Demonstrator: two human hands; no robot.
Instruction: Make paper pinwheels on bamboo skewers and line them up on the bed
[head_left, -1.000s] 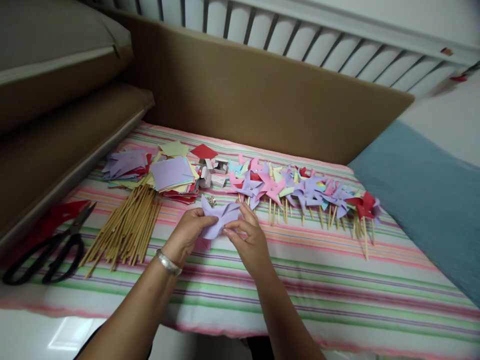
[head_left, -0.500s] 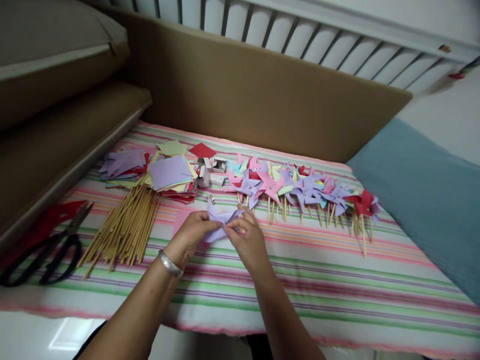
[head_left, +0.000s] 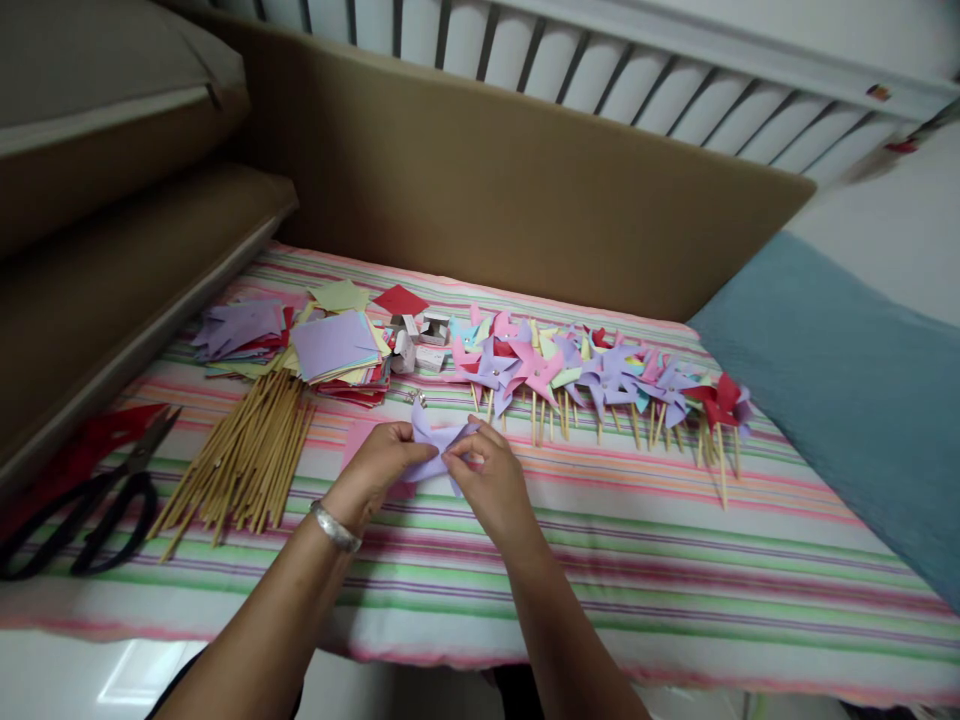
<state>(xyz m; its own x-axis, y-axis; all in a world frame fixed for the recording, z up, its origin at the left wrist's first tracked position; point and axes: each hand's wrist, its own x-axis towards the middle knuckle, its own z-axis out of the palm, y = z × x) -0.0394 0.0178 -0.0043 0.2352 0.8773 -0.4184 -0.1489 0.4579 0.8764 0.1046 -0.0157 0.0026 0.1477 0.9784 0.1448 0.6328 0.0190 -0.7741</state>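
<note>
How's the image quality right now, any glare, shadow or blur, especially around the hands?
Head view: bright glare on the floor at lower left; head view: dark shading on the brown cushions at left; head view: slight softness where left hand and right hand pinch the lilac paper, hiding fine detail.

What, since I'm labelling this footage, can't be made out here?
In the head view:
Part of the purple paper, covered by the left hand and right hand.
The full outline of the pink sheet, behind the left hand.
The small shiny pieces, too small and blurred to count.
The number of pinwheels, which overlap one another.
</note>
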